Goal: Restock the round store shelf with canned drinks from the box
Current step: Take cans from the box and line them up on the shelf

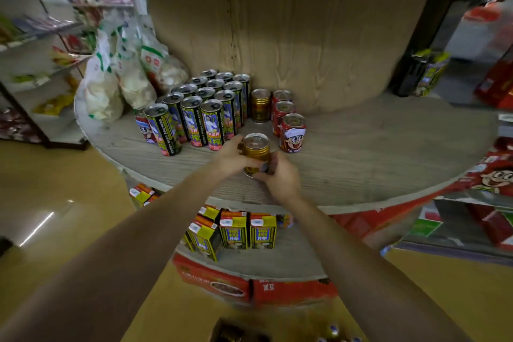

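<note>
Nearest the camera, at six o'clock, the open box shows only its dim top edge, with a few can tops just right of it, too blurred to read. Both bare forearms reach up from the lower corners toward the middle.

Red cartons sit at the foot of the round shelf, and on the lower tier above them stand yellow drink cartons in a short row.

On the upper tier, dead centre, both hands meet on a gold can. It stands upright, its base touching or just off the wood; I cannot tell which. The left hand wraps its fingers round the can's left side, and the right hand curls round its lower right side, so the can is held between the two.

Just beyond, at one o'clock, three red cans stand in a line running back. At twelve o'clock a second gold can stands alone, well apart from the held one. At eleven o'clock a block of tall black cans stands in tight rows, with another red can at its left end.

Farther left, at ten o'clock, white snack bags lean on the shelf's edge. Behind everything rises the brown central column.
</note>
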`<state>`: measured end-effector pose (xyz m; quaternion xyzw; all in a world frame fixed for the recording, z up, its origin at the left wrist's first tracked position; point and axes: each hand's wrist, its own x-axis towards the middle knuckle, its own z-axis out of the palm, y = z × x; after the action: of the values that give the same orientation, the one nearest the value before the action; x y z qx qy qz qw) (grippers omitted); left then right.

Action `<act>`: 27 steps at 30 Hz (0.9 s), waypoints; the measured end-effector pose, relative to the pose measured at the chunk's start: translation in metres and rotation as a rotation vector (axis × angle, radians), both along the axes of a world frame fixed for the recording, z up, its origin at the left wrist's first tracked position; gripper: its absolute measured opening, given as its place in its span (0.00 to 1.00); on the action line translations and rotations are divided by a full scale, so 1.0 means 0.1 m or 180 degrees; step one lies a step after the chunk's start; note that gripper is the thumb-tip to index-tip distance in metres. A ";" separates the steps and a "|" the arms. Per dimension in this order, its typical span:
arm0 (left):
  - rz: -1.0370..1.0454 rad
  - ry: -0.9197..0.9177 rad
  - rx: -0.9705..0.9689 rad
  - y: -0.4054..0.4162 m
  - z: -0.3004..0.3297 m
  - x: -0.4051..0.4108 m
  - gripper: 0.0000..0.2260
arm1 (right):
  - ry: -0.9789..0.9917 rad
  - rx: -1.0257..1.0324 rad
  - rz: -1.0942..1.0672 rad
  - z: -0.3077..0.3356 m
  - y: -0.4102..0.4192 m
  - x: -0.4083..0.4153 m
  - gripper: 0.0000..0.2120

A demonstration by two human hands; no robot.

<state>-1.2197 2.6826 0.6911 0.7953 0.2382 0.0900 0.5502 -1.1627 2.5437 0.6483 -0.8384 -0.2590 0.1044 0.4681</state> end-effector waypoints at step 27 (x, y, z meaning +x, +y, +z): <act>-0.0165 0.0727 0.0955 0.27 0.44 0.50 0.23 | -0.0101 0.0488 0.0032 -0.16 0.27 0.49 0.21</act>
<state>-1.1700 2.7095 0.7348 0.8793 0.2625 0.0195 0.3970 -1.1141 2.5707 0.6327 -0.8003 -0.2778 0.0732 0.5263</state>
